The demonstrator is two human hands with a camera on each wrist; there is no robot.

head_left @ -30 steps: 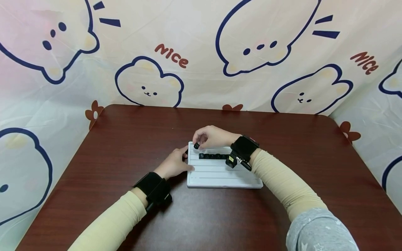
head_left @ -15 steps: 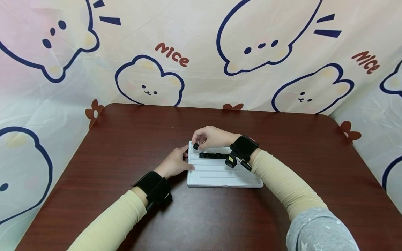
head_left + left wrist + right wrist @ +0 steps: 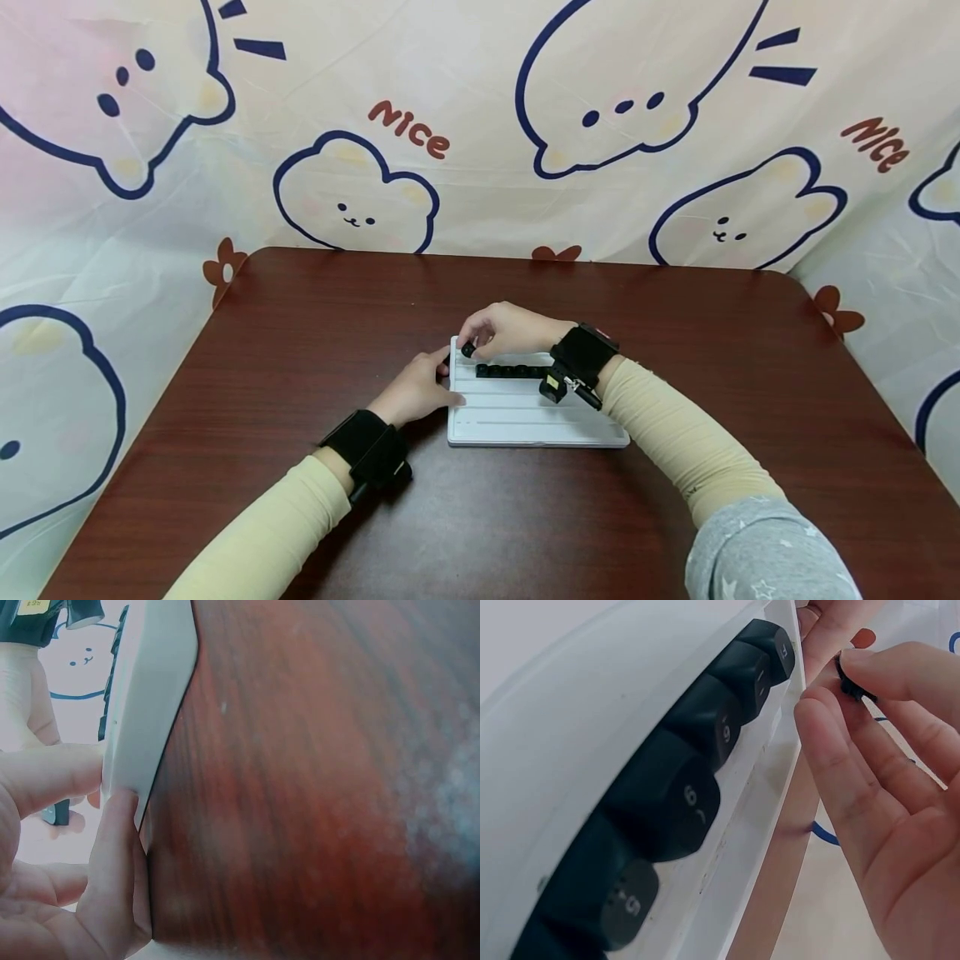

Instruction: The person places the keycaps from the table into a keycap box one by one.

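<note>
A white ridged tray (image 3: 525, 429) lies on the table, with a row of black keycaps (image 3: 510, 372) along one of its upper ridges. Pale printed characters show on those caps in the right wrist view. My left hand (image 3: 418, 387) grips the tray's left edge, thumb on top and fingers against the side. Over the tray's far left corner, my right hand (image 3: 510, 327) pinches a single black keycap (image 3: 851, 686) between thumb and fingertips. The right wrist and its strap hide the right end of the row.
The dark red-brown wooden table (image 3: 300, 333) extends around the tray on all sides. Behind it hangs a pale curtain (image 3: 480, 67) printed with cartoon animals. A black camera (image 3: 553, 387) on the right wrist sits low over the tray.
</note>
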